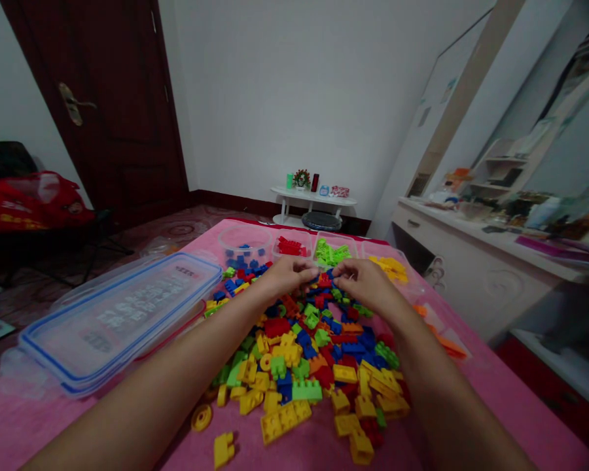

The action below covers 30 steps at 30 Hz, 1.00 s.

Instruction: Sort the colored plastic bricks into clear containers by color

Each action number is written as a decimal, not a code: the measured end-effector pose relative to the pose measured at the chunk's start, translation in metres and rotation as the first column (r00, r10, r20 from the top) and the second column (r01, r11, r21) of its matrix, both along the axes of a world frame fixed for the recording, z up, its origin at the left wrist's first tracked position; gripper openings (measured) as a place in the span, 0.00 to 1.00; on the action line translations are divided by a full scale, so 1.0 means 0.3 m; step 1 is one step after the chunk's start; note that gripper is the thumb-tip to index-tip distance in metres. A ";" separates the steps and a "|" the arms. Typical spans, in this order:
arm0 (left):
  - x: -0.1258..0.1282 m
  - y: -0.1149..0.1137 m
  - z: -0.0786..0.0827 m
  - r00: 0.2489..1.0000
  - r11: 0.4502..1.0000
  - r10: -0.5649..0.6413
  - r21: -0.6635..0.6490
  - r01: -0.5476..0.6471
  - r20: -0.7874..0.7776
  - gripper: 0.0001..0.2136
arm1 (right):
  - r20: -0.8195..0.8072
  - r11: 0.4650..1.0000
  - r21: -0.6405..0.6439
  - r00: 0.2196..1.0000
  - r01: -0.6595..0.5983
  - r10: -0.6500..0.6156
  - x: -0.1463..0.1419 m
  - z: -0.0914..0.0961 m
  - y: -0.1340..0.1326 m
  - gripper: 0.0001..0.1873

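Observation:
A heap of plastic building blocks [304, 366] in yellow, red, blue and green lies on a pink cloth [491, 399]. Over its far side my left hand [287, 275] and my right hand [366, 281] meet, fingers pinched together. Between the fingertips sits a small red and blue block piece [324, 279], held by both hands. Beyond them stand clear tubs: one with blue blocks [245, 248], one with red blocks [292, 246], one with green blocks [331, 252] and one with yellow blocks [390, 267].
Clear box lids with blue rims [122, 320] lie stacked at the left of the cloth. A dark door [108, 98] and a red bag [29, 199] are at the left, a small white table [314, 199] by the far wall, a white dresser [476, 261] at the right.

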<state>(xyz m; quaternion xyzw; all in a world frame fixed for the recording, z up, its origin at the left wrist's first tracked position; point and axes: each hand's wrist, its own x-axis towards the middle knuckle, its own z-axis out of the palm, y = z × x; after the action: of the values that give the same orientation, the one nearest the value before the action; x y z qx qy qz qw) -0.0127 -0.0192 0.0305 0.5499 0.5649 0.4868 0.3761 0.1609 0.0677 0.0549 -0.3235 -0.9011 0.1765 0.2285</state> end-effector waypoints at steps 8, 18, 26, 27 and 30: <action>0.028 -0.012 0.030 0.623 0.962 0.002 -0.173 0.214 0.783 0.07 | -0.373 0.992 -0.088 0.926 -0.089 0.050 -0.059 0.021 -0.077 0.10; 0.050 -0.027 0.041 0.643 0.948 0.003 -0.207 0.242 0.766 0.16 | -0.337 0.992 -0.074 0.939 -0.102 0.071 -0.072 0.023 -0.116 0.11; 0.047 -0.030 0.035 0.907 0.990 -0.004 -0.128 0.064 0.421 0.10 | -0.157 0.997 -0.061 0.987 -0.055 0.044 -0.058 0.028 -0.103 0.09; 0.048 -0.033 0.038 0.943 0.991 0.001 -0.126 0.044 0.333 0.10 | -0.144 0.998 -0.053 0.989 -0.038 0.030 -0.057 0.029 -0.103 0.09; 0.052 -0.037 0.043 0.984 0.994 0.004 -0.105 0.015 0.176 0.09 | -0.162 1.000 -0.019 0.987 0.012 -0.015 -0.056 0.036 -0.104 0.07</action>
<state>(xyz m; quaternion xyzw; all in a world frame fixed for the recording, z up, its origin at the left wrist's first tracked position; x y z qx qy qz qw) 0.0028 -0.0304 0.0435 0.4858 0.5529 0.5019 0.4543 0.1440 0.0364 0.0656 -0.3164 -0.8755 0.2089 0.2995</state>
